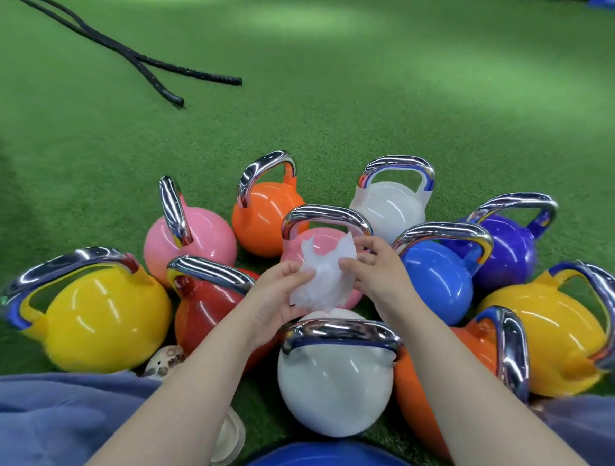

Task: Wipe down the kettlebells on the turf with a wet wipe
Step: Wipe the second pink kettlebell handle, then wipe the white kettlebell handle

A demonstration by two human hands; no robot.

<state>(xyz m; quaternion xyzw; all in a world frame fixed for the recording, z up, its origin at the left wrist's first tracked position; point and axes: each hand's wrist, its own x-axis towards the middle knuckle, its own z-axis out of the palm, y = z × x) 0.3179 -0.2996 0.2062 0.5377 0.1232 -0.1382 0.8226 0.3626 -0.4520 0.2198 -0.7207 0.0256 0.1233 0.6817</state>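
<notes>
Green turf: covers the whole floor; all items rest on it.
Wet wipe: white, crumpled, held up between both hands above the middle of the cluster, in front of the centre pink kettlebell.
Left hand: fingers and thumb curled round the wipe's lower left edge, gripping it.
Right hand: fingertips pinching the wipe's right edge.
Kettlebells, near row: white kettlebell directly below the hands; red kettlebell just left of it, partly hidden by the left forearm; yellow kettlebell at far left; orange kettlebell to the right, partly hidden by the right forearm; second yellow kettlebell at far right.
Kettlebells, far row: pink kettlebell, second orange kettlebell, second white kettlebell, light blue kettlebell, purple kettlebell.
Centre pink kettlebell: largely screened by the wipe; chrome handle visible above it.
Spacing: kettlebells packed close, several touching.
Battle ropes: two black ends lying on the turf, upper left, well apart from the cluster.
Blue ball: bottom edge, just below the near white kettlebell.
Blue-grey trousers: knees at both lower corners.
</notes>
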